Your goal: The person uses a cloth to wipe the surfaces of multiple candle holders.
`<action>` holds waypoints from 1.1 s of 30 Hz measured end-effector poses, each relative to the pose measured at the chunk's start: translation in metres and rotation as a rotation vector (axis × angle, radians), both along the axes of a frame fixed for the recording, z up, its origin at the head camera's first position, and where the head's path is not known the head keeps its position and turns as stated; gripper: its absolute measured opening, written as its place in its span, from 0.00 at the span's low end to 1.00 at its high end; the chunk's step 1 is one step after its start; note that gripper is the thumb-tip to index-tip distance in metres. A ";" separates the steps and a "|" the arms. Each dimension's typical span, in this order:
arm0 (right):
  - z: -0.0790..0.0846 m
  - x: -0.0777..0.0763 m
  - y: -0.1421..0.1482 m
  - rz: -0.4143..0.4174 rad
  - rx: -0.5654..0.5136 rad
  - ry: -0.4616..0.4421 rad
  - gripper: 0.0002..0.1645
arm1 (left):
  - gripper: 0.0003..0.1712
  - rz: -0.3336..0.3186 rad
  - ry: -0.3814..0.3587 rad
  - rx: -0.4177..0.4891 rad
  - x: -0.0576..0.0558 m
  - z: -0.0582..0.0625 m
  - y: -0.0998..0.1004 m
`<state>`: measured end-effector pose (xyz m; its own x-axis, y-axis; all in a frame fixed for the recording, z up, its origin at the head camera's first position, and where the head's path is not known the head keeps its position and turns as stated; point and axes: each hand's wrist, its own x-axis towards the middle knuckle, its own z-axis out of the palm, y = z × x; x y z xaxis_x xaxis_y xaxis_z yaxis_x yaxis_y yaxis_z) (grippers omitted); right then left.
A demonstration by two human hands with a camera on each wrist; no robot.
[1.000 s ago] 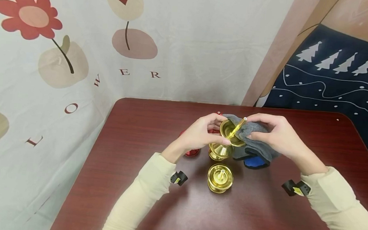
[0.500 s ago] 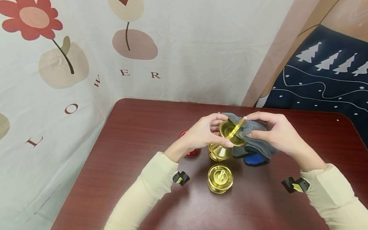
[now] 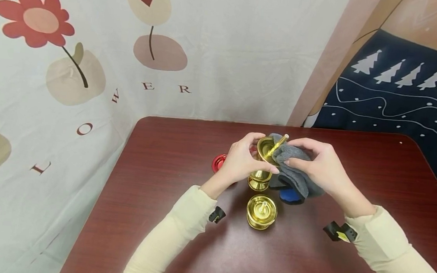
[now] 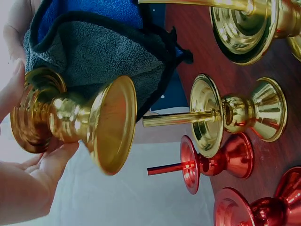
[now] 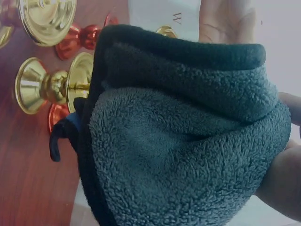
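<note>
My left hand [image 3: 239, 161] holds a gold candlestick [image 3: 266, 146] by its dish, thumb on the near side and fingers round the far side. The candlestick is tilted, its spike pointing up to the right; in the left wrist view its flared base [image 4: 115, 125] hangs clear of the table. A folded grey towel [image 3: 296, 180] with dark edging and a blue reverse is gripped in my right hand [image 3: 323, 167], thumb on top. The towel lies against the inside of the dish beside the spike. In the right wrist view the towel [image 5: 174, 141] hides most of the held candlestick.
Two more gold candlesticks stand upright: one [image 3: 261, 212] nearer me, another [image 3: 258, 184] partly covered below the held one. Red candlesticks [image 4: 240, 155] stand behind, partly hidden by my left hand. The dark red table [image 3: 170, 149] meets a printed cloth backdrop [image 3: 239, 82].
The held candlestick has shifted slightly left and tipped more. My right hand and the towel have moved left and a little down along the dish, uncovering more of a red candlestick.
</note>
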<state>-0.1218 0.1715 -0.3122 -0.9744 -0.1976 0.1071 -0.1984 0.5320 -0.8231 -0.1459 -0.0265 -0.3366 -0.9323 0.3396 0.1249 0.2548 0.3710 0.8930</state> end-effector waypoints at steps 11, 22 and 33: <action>0.000 -0.014 0.020 0.137 -0.058 0.031 0.18 | 0.33 -0.195 -0.172 0.225 -0.005 0.001 -0.006; -0.009 -0.015 0.020 0.146 -0.082 0.014 0.19 | 0.35 -0.088 -0.137 0.183 -0.001 -0.005 0.002; 0.001 -0.005 0.005 -0.017 -0.081 0.027 0.18 | 0.36 0.089 -0.061 0.213 -0.003 -0.002 0.009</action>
